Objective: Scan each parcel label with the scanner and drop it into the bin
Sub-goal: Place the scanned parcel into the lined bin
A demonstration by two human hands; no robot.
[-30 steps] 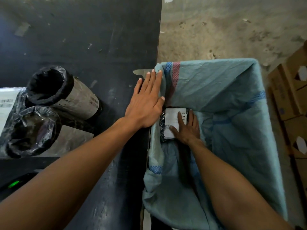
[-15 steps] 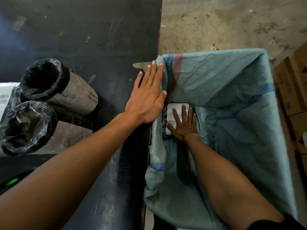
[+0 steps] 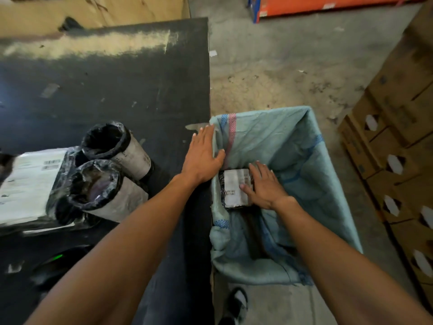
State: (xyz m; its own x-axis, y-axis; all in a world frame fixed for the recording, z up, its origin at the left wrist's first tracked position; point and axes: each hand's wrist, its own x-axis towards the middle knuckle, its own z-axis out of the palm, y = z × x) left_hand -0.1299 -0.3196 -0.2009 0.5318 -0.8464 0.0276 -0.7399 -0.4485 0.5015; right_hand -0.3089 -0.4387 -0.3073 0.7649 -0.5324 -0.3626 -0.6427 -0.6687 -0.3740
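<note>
A teal woven sack (image 3: 304, 160) serves as the bin beside the black table (image 3: 105, 90). Inside it lies a black-wrapped parcel with a white label (image 3: 234, 187). My right hand (image 3: 264, 186) is in the sack, fingers spread, resting against the parcel's right side. My left hand (image 3: 202, 158) lies flat on the table edge, pressing the sack's rim. Two rolled parcels (image 3: 117, 146) (image 3: 98, 191) and a flat white-labelled parcel (image 3: 28, 184) sit on the table at left. The scanner (image 3: 56, 259), showing a green light, lies at the lower left.
Stacked cardboard boxes (image 3: 393, 148) stand along the right. An orange rack base (image 3: 328, 5) is at the far top. Bare concrete floor (image 3: 281, 66) lies beyond the sack. A foot in a sandal (image 3: 236, 303) shows below the sack.
My right hand has slid from on top of the parcel to its right side, uncovering the label. The view has tilted up and widened. My left hand stays on the sack's rim.
</note>
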